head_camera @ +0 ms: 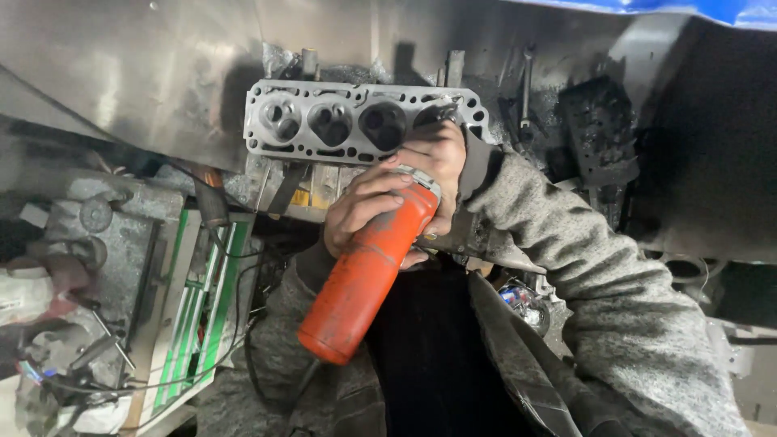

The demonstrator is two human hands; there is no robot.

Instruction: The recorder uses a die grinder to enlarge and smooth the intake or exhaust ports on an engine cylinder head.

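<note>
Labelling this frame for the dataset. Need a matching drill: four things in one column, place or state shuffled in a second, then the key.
Things:
1. grey metal cylinder head
2. orange cylindrical power tool
3. left hand
4. right hand

Place or state:
A. wrapped round the tool's upper body
B. propped upright against the shiny metal sheet
C. at the tool's front end, by the head's right-most chamber
D. held slanting, rear end toward the camera

Pairs: 1-B, 2-D, 3-A, 4-C
</note>
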